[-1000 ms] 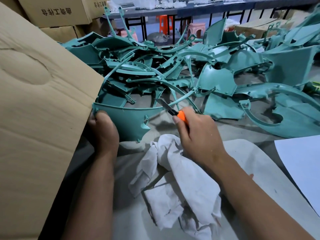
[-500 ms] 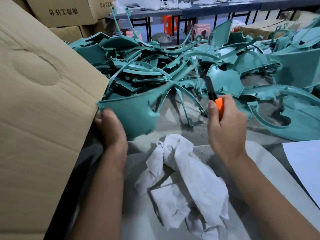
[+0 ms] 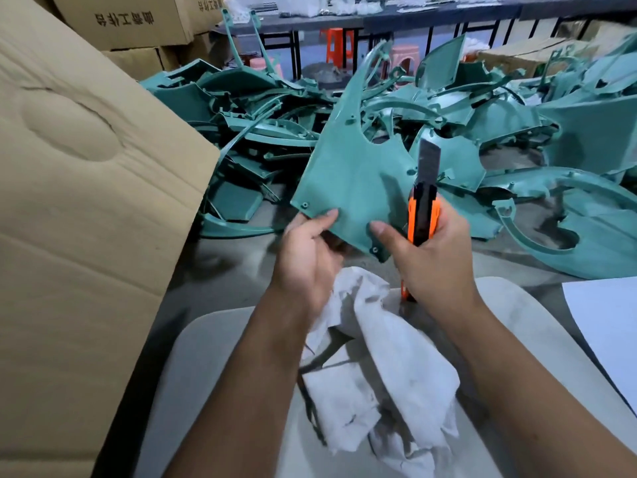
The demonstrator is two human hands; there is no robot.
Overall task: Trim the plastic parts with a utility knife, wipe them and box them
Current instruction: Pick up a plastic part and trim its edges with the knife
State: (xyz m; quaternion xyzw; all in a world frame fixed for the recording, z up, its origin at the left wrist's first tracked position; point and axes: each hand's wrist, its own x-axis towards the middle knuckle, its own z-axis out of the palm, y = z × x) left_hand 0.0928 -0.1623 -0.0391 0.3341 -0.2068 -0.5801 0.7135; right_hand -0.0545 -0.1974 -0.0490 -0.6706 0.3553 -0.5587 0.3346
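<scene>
A tall cardboard flap (image 3: 79, 208) fills the left of the scene, with a printed cardboard box (image 3: 131, 20) stacked behind it. A wide heap of teal plastic parts (image 3: 517, 108) covers the grey floor beyond the hands. Nearer the camera lies a pale rounded board (image 3: 213, 374), with a crumpled white cloth (image 3: 386, 381) bunched on it between the forearms, and a white sheet (image 3: 610, 322) at the right edge. One teal plastic part (image 3: 348, 174), a broad panel tapering to a long point, is held upright above the cloth and in front of the heap. The left hand (image 3: 306, 257) pinches its lower left corner, thumb on the front face. The right hand (image 3: 434, 257) presses its thumb on the lower right corner while its fingers curl round an orange utility knife (image 3: 422, 215), whose dark blade stands extended, pointing upward just beside the part's right edge.
</scene>
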